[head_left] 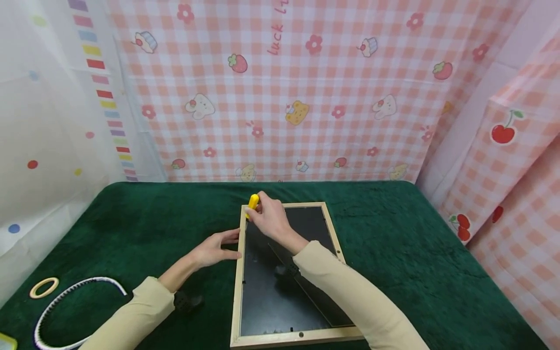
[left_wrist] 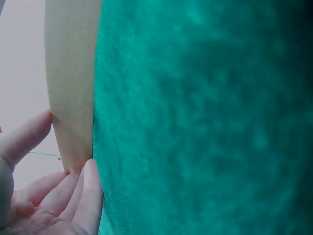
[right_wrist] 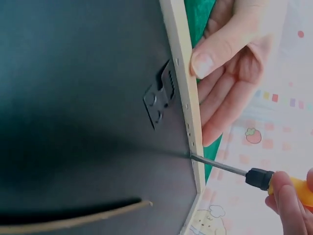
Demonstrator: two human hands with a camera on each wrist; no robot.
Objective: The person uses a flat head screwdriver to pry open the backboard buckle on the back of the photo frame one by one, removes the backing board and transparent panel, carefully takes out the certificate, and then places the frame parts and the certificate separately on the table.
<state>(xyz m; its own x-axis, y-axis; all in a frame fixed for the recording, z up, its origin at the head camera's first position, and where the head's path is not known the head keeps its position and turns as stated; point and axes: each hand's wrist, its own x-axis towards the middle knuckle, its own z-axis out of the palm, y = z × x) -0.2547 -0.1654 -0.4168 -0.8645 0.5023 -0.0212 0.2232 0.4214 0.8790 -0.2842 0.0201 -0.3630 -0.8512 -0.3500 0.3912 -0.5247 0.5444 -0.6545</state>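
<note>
A picture frame (head_left: 236,301) of pale wood lies back side up on the green cloth, with a black backing board (head_left: 262,304) inside. My right hand (head_left: 273,218) holds a screwdriver (head_left: 253,201) by its yellow handle near the far left corner. In the right wrist view the metal shaft (right_wrist: 220,165) slants down, its tip at the frame's inner edge. My left hand (head_left: 214,250) braces the frame's left side, thumb at the upper edge, extended fingers along the outer face. A black metal hanger (right_wrist: 155,102) sits on the board near that side.
A strip (head_left: 306,291) runs diagonally across the backing board, partly under my right forearm. At the left of the table lie a pale ring (head_left: 33,293), a white toothed hoop (head_left: 40,321) and part of a yellow thing (head_left: 6,341). A checked curtain (head_left: 280,97) hangs behind.
</note>
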